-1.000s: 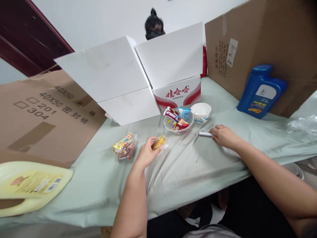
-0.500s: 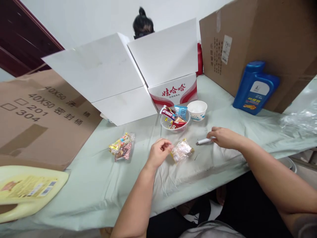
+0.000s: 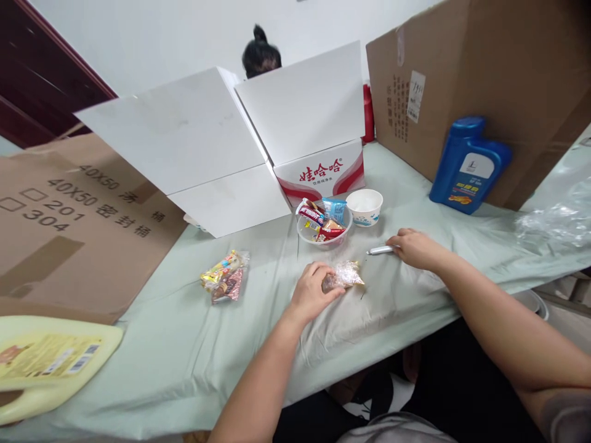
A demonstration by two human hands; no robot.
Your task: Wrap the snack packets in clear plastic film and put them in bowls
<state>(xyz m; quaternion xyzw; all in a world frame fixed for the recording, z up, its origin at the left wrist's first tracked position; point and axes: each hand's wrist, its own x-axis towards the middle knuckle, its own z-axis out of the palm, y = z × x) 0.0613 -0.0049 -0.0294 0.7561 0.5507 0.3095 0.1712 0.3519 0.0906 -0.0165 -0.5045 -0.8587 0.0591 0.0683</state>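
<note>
My left hand [image 3: 314,289] has its thumb and fingers around the left end of a shiny clear-and-gold snack packet [image 3: 347,274], which lies on the cloth. In my right hand [image 3: 415,247] is a slim white utility knife [image 3: 381,250], its tip pointing left, just above the cloth and apart from the packet. Behind the packet stands a clear plastic bowl [image 3: 324,242] of wrapped snacks, with a white paper cup [image 3: 364,207] beside it. Two more wrapped snacks, a yellow packet [image 3: 217,272] and a brown-red packet [image 3: 229,287], lie together to the left.
Open white carton flaps [image 3: 184,135] rise at the back, with a person's head [image 3: 261,54] behind. A brown box [image 3: 69,215] and yellow jug [image 3: 92,341] stand left. At right are a large brown box [image 3: 443,80], a blue bottle [image 3: 468,166] and clear plastic wrap [image 3: 549,221].
My left hand has moved right and closed around the packet's left end. The knife in my right hand has tilted closer to level. The view has shifted slightly.
</note>
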